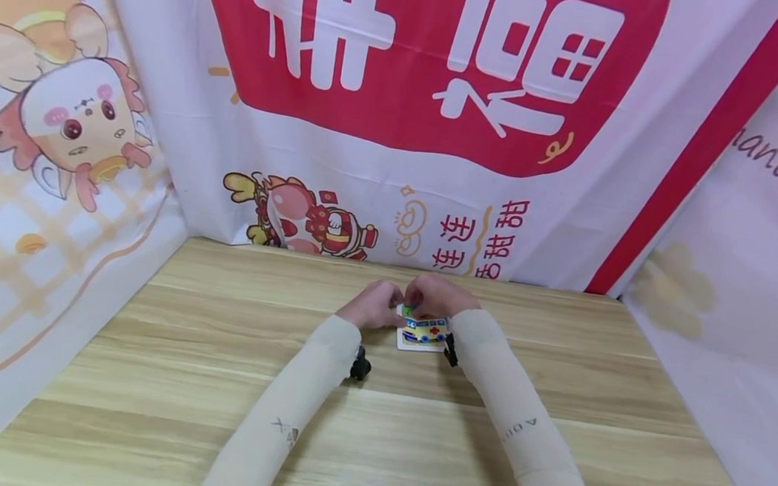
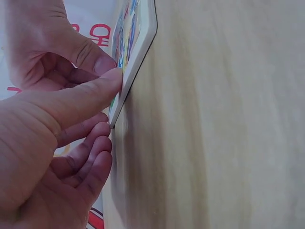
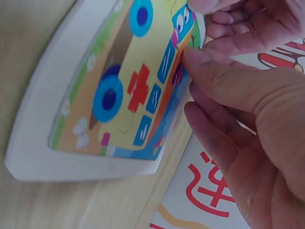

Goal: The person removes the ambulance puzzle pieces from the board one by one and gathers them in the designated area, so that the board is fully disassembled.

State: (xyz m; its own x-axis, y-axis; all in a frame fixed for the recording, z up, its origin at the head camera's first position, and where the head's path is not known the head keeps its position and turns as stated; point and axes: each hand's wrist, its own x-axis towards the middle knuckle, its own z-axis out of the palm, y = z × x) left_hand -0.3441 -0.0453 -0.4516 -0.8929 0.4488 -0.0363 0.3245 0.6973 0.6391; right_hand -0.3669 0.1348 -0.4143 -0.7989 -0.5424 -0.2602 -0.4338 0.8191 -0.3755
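Note:
A small white-framed picture board (image 1: 420,346), apparently a jigsaw puzzle, lies on the wooden table. Its picture shows a yellow ambulance (image 3: 138,88) with a red cross, blue wheels and a face. My left hand (image 1: 377,305) is at the board's left end, its thumb on the edge and its other fingers loosely curled beside it, as the left wrist view shows. My right hand (image 1: 441,297) reaches over the far edge. Its thumb (image 3: 198,59) lies on the picture near the ambulance's roof, with curled fingers beyond the edge. Whatever lies under the right fingertips is hidden.
The wood-grain table (image 1: 376,450) stretches around the board. Behind it hangs a white cloth (image 1: 342,132) with red print, and printed cloths line both sides. A black wrist camera (image 1: 359,364) sits at the left cuff and another (image 1: 451,349) at the right.

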